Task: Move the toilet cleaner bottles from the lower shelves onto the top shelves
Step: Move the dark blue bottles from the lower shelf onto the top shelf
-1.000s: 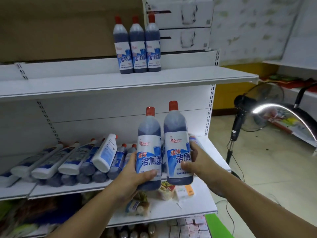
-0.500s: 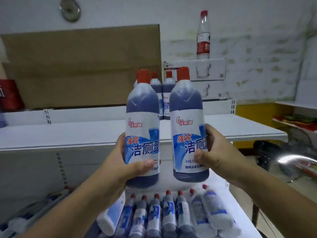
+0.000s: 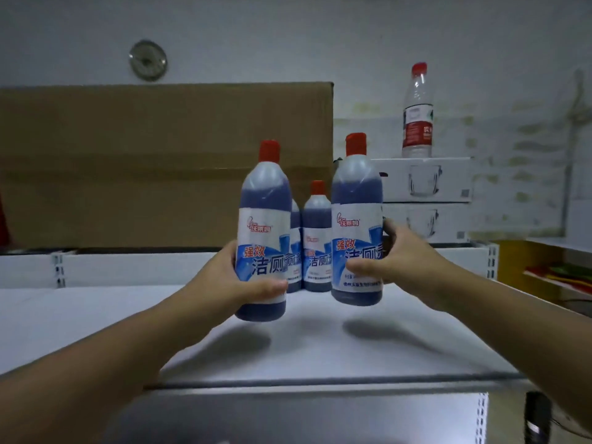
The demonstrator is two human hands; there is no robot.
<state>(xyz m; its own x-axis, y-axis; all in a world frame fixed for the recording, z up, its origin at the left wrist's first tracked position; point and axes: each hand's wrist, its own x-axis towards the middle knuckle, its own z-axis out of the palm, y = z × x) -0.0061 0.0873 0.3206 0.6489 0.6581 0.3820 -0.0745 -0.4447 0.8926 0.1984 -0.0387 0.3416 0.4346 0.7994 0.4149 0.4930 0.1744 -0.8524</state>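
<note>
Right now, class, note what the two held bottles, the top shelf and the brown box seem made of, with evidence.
Left-hand bottle and right-hand bottle: probably translucent plastic, since blue liquid shows through. Top shelf: likely white-painted metal, smooth with soft sheen. Brown box: matte cardboard, with a fold crease across it.

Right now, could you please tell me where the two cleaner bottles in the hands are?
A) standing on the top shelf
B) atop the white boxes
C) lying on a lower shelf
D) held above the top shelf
D: the left hand grips the left bottle, the right hand the right bottle, both bases clear of the top shelf, shadows beneath.
</note>
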